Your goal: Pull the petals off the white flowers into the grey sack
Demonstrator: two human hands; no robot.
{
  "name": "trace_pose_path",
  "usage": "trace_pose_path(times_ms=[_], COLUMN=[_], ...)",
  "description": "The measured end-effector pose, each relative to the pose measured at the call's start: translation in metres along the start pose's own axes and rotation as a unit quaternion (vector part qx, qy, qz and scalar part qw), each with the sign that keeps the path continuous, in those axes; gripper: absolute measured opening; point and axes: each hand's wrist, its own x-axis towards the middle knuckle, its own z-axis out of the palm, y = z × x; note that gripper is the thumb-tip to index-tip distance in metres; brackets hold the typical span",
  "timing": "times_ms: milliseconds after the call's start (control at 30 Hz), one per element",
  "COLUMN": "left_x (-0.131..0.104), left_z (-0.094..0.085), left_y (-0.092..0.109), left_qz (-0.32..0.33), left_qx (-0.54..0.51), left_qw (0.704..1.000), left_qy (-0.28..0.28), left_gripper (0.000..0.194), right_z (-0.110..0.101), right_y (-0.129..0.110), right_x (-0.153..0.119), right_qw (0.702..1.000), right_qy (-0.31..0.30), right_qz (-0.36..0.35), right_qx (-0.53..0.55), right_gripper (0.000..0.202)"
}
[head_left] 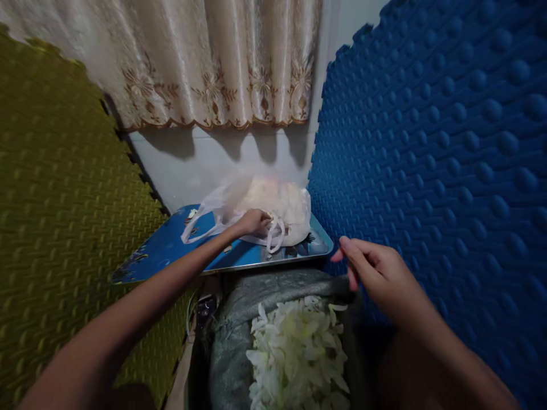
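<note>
A translucent white plastic bag [294,210] with pale contents lies on a blue patterned tray table [171,245]. My left hand [255,222] reaches to the bag's opening, its fingers partly hidden at the plastic, so its grip cannot be made out. Nearer to me, white flower petals [299,353] are heaped on a grey-green cloth [231,347]. My right hand [370,265] is raised to the right of the table's corner, above the cloth's right edge, with fingers bent; whether something small is between them is too blurred to tell.
A blue foam mat [427,142] stands upright on the right and a yellow-green one [64,171] on the left. Behind the table are a white wall [205,165] and a beige embroidered curtain [213,68]. A small dark object [205,307] sits left of the cloth.
</note>
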Motion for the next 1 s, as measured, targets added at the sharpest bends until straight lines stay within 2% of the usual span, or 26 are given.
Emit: trace_pose_path(times_ms=[67,133,233,433,633,733,867,1000], left_x=[0.021,0.033,0.042,0.045,0.039,0.042,0.038,0.019], left_z=[0.020,0.037,0.048,0.031,0.047,0.048,0.031,0.012], left_y=[-0.003,-0.004,-0.008,-0.026,-0.010,-0.006,-0.014,-0.029], left_qz=[-0.010,-0.016,-0.023,-0.031,0.006,0.017,0.003,-0.035], left_qx=[0.012,0.018,0.019,0.009,-0.006,-0.007,0.001,0.030], left_qw=[1.000,1.000,0.999,0.999,0.999,0.999,0.998,0.996], left_qy=[0.008,0.014,0.020,0.030,0.042,0.049,0.058,0.075], left_gripper=[0.026,0.028,0.029,0.029,0.030,0.029,0.029,0.029], right_z=[-0.001,-0.003,-0.006,-0.007,-0.007,-0.007,-0.005,-0.001], right_y=[0.002,0.005,0.008,0.004,0.007,0.009,0.010,0.008], right_x=[0.002,0.004,0.003,0.001,0.002,0.002,0.001,0.003], right_qw=[0.999,0.997,0.998,0.999,0.999,0.999,0.998,0.995], right_qy=[0.033,0.062,0.044,0.000,-0.017,-0.026,-0.034,-0.054], right_qz=[-0.023,-0.038,-0.037,-0.036,-0.035,-0.037,-0.034,-0.039], right_qx=[-0.003,-0.005,-0.006,-0.012,-0.023,-0.031,-0.039,-0.072], right_gripper=[0.023,0.024,0.015,0.015,0.020,0.022,0.023,0.023])
